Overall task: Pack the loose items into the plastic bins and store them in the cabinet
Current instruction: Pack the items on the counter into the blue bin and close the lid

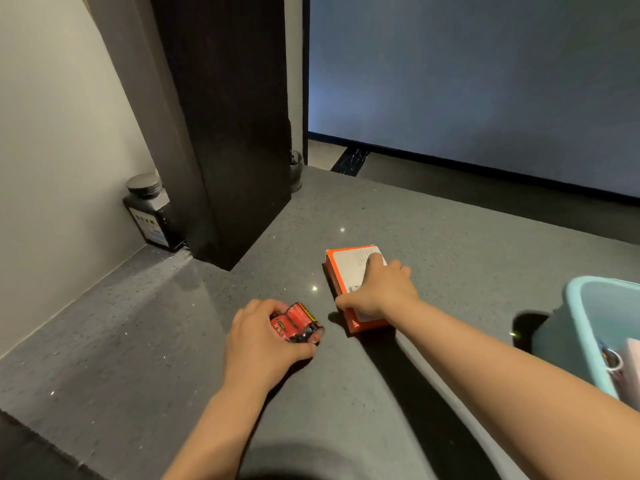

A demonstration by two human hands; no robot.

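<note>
While two loose things are still out on the grey counter point(398, 216), the packing is only partly done. A red pack of batteries point(298, 322) is held by the left hand point(258, 344), near the middle of the counter; the fingers are curled round it from the left side. An orange and white box point(348, 271) is gripped by the right hand point(379, 289), at about two o'clock from the batteries and just beside them. The thumb is pressed on the near edge of the box and the fingers are laid over its top and far side.

A light blue bin point(576, 323) is seen at three o'clock, at the edge of the counter. A few things are already put inside it, but they are too cut off to be named. The batteries and the box are not yet in the bin.

A dark jar point(149, 211) is left standing at ten o'clock, by the wall. It cannot be told if it is meant to be packed too. No cabinet is seen, so the storing seems still to be done.
</note>
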